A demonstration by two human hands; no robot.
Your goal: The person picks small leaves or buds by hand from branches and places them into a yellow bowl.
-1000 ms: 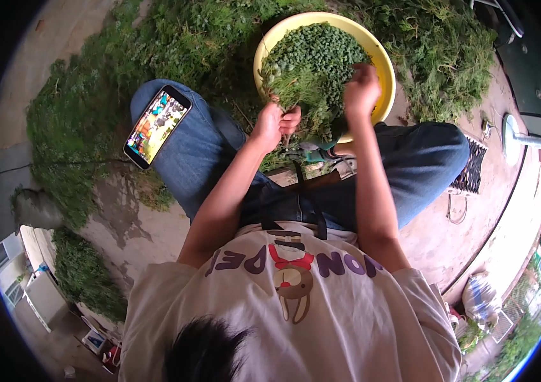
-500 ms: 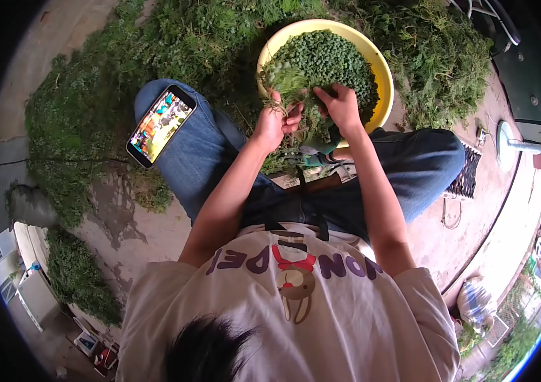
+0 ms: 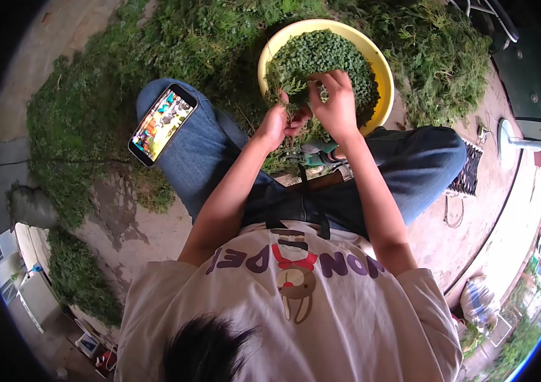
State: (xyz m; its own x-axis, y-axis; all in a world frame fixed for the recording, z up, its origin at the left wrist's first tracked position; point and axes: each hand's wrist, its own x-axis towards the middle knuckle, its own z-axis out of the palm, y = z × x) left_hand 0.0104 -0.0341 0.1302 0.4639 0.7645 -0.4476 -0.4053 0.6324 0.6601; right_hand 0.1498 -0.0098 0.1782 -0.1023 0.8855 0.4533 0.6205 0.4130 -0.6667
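A yellow basin (image 3: 382, 70) stands in front of my crossed legs, filled with small round blue-green seed cones (image 3: 321, 51). My left hand (image 3: 275, 127) is closed around a leafy conifer sprig (image 3: 292, 85) at the basin's near left edge; the fingers wrap its lower end. Above the basin, my right hand (image 3: 337, 105) is curled, its thumb and fingertips drawn together beside the sprig's tip. Whatever sits between those fingertips is too small to make out.
Cut conifer branches (image 3: 206, 44) lie heaped left of and behind the basin, and another heap (image 3: 439, 63) is at its right. A lit phone (image 3: 163, 124) rests on my left knee. A black crate (image 3: 466, 169) is beside my right knee.
My right hand has lifted slightly and turned, its fingers now bent over at the sprig's tip. The sprig in my left hand sits lower and looks smaller. The phone stays put.
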